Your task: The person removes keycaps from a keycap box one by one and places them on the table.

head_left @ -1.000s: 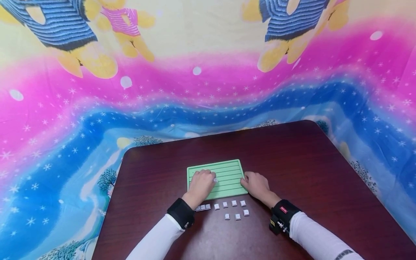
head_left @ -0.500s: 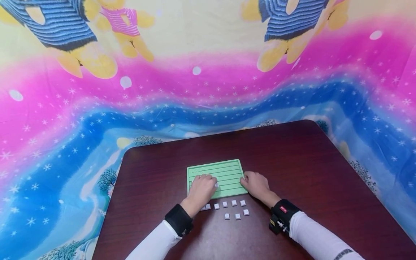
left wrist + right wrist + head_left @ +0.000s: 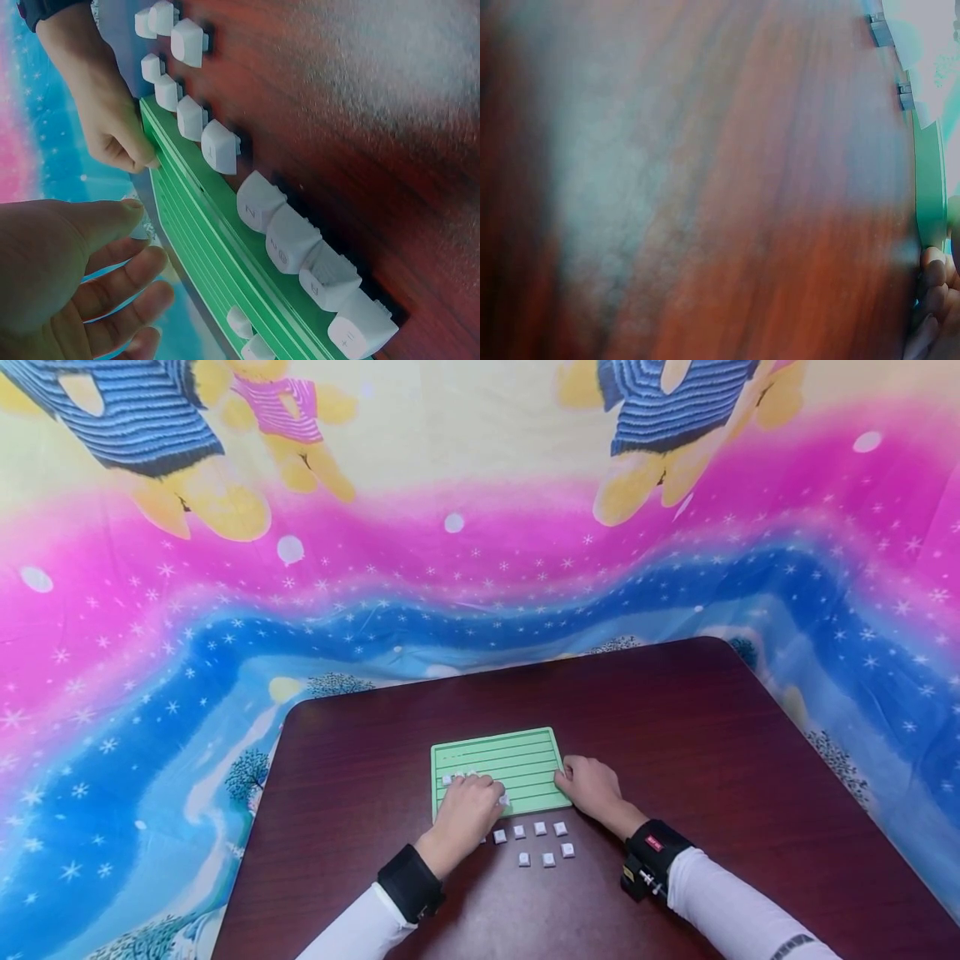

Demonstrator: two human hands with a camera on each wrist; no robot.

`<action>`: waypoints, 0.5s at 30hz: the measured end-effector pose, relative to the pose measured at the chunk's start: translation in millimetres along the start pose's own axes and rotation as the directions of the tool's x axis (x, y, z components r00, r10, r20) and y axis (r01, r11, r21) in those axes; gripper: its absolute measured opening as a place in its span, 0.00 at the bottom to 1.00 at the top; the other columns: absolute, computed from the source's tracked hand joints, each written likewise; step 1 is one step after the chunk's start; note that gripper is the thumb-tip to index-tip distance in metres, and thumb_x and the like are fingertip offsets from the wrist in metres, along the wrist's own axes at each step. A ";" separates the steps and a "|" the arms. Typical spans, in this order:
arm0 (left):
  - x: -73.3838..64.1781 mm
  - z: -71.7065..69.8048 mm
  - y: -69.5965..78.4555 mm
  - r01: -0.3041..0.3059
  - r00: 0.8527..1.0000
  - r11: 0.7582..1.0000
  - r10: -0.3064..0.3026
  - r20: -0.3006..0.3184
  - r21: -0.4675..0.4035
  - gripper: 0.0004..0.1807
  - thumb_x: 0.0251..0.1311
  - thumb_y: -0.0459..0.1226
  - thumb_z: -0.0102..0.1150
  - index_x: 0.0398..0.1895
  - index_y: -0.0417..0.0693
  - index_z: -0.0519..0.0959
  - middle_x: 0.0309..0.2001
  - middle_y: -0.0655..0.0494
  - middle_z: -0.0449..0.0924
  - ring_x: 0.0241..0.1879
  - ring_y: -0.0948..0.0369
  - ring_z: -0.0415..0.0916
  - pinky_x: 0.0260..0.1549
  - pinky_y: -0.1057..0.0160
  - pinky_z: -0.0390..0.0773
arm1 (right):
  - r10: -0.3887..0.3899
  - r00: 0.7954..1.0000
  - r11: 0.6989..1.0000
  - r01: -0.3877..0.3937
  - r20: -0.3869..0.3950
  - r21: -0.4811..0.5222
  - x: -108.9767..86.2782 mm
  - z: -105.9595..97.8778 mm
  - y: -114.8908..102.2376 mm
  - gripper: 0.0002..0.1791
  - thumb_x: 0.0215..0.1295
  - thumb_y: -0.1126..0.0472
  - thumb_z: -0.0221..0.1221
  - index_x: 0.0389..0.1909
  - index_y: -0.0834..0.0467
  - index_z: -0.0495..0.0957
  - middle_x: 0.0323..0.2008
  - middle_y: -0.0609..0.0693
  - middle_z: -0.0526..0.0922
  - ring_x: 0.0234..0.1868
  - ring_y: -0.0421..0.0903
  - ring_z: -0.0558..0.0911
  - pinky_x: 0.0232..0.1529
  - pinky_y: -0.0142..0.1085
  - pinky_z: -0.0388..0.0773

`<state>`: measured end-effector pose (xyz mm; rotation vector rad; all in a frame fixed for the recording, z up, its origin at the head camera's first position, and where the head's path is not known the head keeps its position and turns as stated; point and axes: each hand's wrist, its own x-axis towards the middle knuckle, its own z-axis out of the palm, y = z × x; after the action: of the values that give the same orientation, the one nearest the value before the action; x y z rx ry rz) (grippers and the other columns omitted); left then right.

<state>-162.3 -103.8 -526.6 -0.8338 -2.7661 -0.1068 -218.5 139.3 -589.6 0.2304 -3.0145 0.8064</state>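
My left hand (image 3: 468, 814) is over the near side of a green ridged tray (image 3: 528, 764), pinching a white keycap (image 3: 504, 800) between thumb and forefinger. In the left wrist view the pinched keycap (image 3: 140, 225) is mostly behind the thumb, and the other fingers are loosely bent. Several keycaps (image 3: 447, 780) sit in a groove on the tray's left, partly covered by that hand. At the tray's right edge, my right hand (image 3: 592, 785) grips the rim with thumb and curled fingers. The right wrist view catches only its fingers (image 3: 934, 289) against the green edge (image 3: 930, 180).
Several more white keycaps (image 3: 540, 829) lie in rows on the dark wooden table (image 3: 637, 710) in front of the tray. Those at the left, such as one marked keycap (image 3: 364, 330), stand close together. A printed cloth (image 3: 480, 560) hangs behind the table.
My left hand has moved toward the tray's near edge with the pinched keycap, uncovering keycaps in the groove and covering some on the table. The right hand has stayed at the rim.
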 end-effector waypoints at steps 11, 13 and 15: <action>-8.7 -1.5 11.2 -0.025 1.000 0.999 0.025 0.011 0.021 0.07 0.63 0.48 0.67 0.32 0.57 0.83 0.29 0.63 0.81 0.31 0.61 0.79 0.31 0.62 0.74 | -0.006 1.000 1.000 0.006 0.007 -0.004 -0.1 -1.0 0.2 0.21 0.65 0.56 0.57 0.15 0.50 0.60 0.13 0.42 0.58 0.16 0.41 0.57 0.19 0.34 0.49; -10.5 -2.1 13.3 -0.028 0.999 0.999 0.027 0.018 0.018 0.08 0.62 0.48 0.67 0.32 0.57 0.83 0.29 0.63 0.81 0.31 0.62 0.79 0.30 0.64 0.72 | -0.006 1.000 1.000 0.006 0.005 -0.005 -0.1 -1.3 -0.1 0.21 0.64 0.56 0.58 0.15 0.50 0.60 0.13 0.42 0.59 0.15 0.41 0.57 0.19 0.34 0.49; -12.4 -2.9 15.5 -0.031 0.999 0.999 0.031 0.026 0.014 0.08 0.61 0.48 0.68 0.31 0.58 0.82 0.29 0.64 0.81 0.31 0.62 0.79 0.29 0.64 0.70 | -0.005 1.000 1.000 0.005 0.004 -0.004 -0.2 -1.6 -0.4 0.21 0.64 0.56 0.58 0.15 0.50 0.60 0.13 0.42 0.59 0.15 0.41 0.58 0.19 0.34 0.49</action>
<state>-143.1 -97.9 -526.9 -0.8806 -2.7735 -0.0709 -218.3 139.8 -588.0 0.2395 -3.0174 0.8000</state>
